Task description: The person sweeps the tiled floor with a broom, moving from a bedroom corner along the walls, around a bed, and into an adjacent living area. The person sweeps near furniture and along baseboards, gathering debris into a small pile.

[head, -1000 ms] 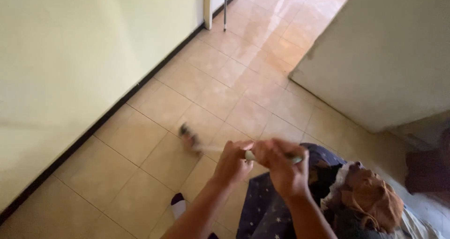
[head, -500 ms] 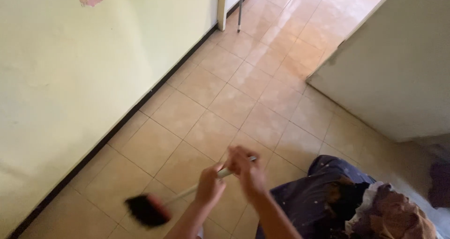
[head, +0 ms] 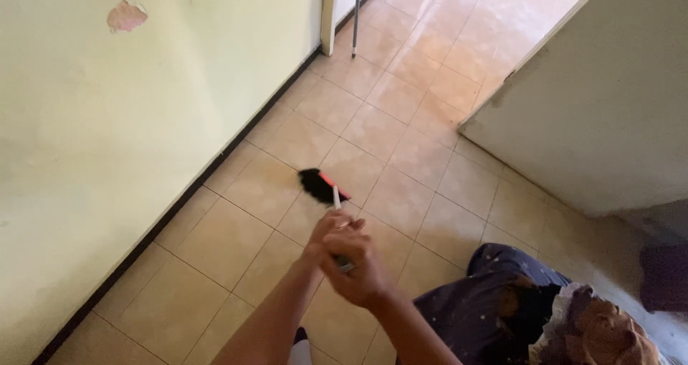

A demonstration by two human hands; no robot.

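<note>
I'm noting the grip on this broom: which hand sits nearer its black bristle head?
Left. The left hand grips the pale handle just behind the bristle head; the right hand holds farther back, toward the person.

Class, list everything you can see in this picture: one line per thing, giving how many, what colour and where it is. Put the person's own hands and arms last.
broom: one, black bristles, red head, pale handle, on the floor ahead of the hands
floor: one, tan tiles, across the middle
wall: one, pale yellow-green with a pink chipped patch, left side
skirting: one, dark strip, foot of the wall
pole: one, grey metal, upright near the doorway at top
panel: one, off-white, right side
clothes pile: one heap, dark blue, brown and white, bottom right
left hand: one, on the broom handle
right hand: one, gripping the handle, nearer the camera
</note>
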